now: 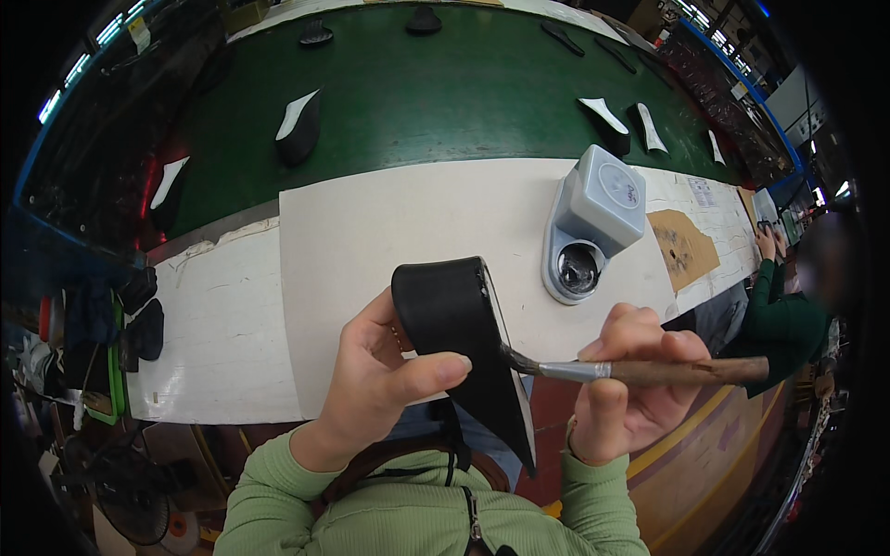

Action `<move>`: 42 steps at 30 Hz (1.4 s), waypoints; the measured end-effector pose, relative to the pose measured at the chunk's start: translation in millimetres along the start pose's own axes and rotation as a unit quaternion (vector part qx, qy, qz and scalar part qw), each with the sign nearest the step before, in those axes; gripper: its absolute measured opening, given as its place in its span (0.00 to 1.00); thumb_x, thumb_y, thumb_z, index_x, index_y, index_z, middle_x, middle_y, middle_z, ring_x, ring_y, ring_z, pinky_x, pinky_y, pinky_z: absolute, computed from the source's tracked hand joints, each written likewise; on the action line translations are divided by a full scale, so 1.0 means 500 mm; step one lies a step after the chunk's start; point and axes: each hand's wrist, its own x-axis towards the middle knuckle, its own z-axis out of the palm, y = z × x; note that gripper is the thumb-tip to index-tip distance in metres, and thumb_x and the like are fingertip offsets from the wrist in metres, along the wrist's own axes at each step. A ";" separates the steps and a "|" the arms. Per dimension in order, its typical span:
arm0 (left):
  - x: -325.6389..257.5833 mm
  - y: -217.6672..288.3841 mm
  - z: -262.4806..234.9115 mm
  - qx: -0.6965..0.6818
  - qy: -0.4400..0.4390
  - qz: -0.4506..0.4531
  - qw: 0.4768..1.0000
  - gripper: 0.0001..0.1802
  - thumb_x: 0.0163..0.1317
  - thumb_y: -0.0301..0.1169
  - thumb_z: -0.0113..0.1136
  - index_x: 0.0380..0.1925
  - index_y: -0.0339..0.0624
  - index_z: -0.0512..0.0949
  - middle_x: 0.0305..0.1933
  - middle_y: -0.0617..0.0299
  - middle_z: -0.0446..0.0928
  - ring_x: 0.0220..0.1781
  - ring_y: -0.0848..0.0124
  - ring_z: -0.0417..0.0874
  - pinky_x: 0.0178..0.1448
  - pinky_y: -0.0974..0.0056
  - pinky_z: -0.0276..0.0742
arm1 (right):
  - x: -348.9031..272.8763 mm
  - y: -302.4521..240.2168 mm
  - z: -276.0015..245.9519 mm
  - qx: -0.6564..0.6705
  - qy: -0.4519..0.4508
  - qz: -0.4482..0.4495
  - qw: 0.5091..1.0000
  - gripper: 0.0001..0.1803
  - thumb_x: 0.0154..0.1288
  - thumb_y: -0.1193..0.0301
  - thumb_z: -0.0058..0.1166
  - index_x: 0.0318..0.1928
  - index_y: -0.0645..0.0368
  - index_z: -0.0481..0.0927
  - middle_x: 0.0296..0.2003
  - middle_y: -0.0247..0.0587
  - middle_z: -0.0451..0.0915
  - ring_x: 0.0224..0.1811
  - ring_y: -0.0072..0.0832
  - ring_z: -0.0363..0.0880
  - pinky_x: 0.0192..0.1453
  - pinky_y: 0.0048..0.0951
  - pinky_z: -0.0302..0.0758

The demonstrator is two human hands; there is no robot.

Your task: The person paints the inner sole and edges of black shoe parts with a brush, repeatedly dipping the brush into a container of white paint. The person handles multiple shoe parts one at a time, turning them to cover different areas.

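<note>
A footwear workshop, clearly: wedge soles (298, 130) are spread along a green belt (445, 107), flanked by a workbench (213, 324).

Far side: green work surface (417, 102) spanning the scene. Right: stained brown cardboard (691, 258) lying flat; farther right, a co-worker (788, 320) in a dark green top. Near right: yellow floor stripe (681, 435). Left: dark bundle (146, 331). Near left: black fan (130, 491), circular guard visible.

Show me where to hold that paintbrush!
Probably by its wooden handle, near the metal ferrule, from the right, like the right hand: the handle is slim and sticks out that way, while the dark bristles meet the black wedge sole.
</note>
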 end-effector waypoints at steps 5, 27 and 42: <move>0.001 -0.003 -0.011 -0.040 0.002 -0.014 0.999 0.29 0.48 0.31 0.64 0.50 0.32 0.68 0.45 0.59 0.75 0.46 0.73 0.76 0.53 0.67 0.71 | 0.001 -0.009 -0.007 0.074 0.009 0.078 0.994 0.29 0.51 0.74 0.62 0.52 0.55 0.61 0.26 0.45 0.77 0.27 0.25 0.67 0.34 0.27 0.63; 0.046 -0.067 -0.057 -0.179 0.065 -0.201 0.961 0.28 0.68 0.47 0.31 0.57 0.37 0.63 0.52 0.45 0.72 0.44 0.63 0.80 0.48 0.61 0.80 | -0.011 0.059 -0.103 -0.061 0.153 0.183 0.969 0.27 0.58 0.83 0.52 0.58 0.67 0.62 0.33 0.42 0.78 0.34 0.18 0.73 0.36 0.19 0.68; 0.013 -0.085 -0.100 -0.207 0.009 -0.143 0.968 0.23 0.64 0.38 0.51 0.54 0.34 0.66 0.50 0.55 0.75 0.51 0.68 0.77 0.54 0.62 0.74 | -0.039 0.212 -0.159 -0.244 0.096 0.180 0.948 0.24 0.56 0.79 0.57 0.53 0.71 0.67 0.25 0.36 0.79 0.27 0.15 0.72 0.37 0.15 0.68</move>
